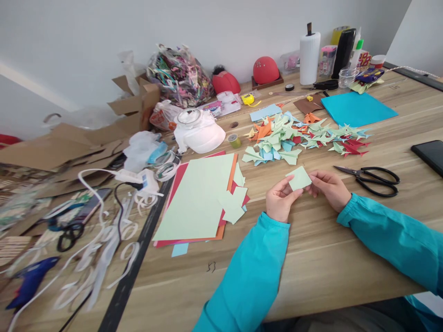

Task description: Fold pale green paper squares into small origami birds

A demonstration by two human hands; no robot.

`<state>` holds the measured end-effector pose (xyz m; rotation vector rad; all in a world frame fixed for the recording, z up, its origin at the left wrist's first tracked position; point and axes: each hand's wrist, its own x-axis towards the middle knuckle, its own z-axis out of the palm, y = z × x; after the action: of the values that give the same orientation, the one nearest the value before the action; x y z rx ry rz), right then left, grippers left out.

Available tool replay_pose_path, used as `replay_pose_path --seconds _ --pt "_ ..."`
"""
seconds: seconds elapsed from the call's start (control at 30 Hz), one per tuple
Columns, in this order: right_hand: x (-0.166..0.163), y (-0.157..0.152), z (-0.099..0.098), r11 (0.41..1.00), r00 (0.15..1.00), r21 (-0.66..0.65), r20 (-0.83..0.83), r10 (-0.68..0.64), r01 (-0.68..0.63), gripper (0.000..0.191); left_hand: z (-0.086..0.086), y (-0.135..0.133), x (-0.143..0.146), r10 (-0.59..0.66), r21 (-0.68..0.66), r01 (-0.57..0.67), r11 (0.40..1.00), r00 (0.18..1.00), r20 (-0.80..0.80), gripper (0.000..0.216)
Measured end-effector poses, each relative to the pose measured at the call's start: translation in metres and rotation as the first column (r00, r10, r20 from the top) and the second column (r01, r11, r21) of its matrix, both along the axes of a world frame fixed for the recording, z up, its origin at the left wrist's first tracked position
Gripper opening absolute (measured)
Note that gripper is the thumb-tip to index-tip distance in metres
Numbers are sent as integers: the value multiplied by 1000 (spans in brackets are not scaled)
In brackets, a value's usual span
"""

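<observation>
A small pale green square of paper (300, 179) is held up between my two hands, just above the table. My left hand (281, 199) pinches its left side between thumb and fingers. On the other side, the fingers of my right hand (330, 188) pinch the paper's right corner. Behind my hands lies a heap of folded paper shapes (280, 133) in green, blue, orange and red. Black-handled scissors (372, 179) rest to the right of my right hand. Left of my hands is a stack of coloured paper sheets (199, 198), with small cut green pieces (235, 205) at its right edge.
Blue sheets (360, 108) lie at the back right, and a phone (429, 154) at the right edge. A white cloth-covered lamp-like object (199, 133) stands behind the stack. Cords, white strips and a blue glue gun (32, 281) clutter the left table, beyond a black edge strip (138, 258).
</observation>
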<state>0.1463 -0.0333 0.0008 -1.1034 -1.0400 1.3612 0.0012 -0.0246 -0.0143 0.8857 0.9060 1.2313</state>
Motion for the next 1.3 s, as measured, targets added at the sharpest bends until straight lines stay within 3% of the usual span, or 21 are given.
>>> replay_pose_path --seconds 0.2,0.43,0.7,1.0,1.3 --pt "0 -1 0 997 1000 76 -2 -20 20 41 0 -1 0 -26 15 27 1000 999 -34 51" --pt "-2 -2 -4 994 996 114 84 -10 0 21 5 -4 1 -59 31 59 998 998 -28 46" --pt "-1 -1 -9 987 993 157 106 -59 42 15 2 -4 2 28 42 -24 999 995 -94 31" --pt "0 0 -9 992 996 124 85 -13 2 23 0 -3 0 64 86 -50 995 984 -168 15" --pt "0 0 -7 993 995 117 102 -18 6 26 1 -3 1 53 37 -48 998 988 -143 25"
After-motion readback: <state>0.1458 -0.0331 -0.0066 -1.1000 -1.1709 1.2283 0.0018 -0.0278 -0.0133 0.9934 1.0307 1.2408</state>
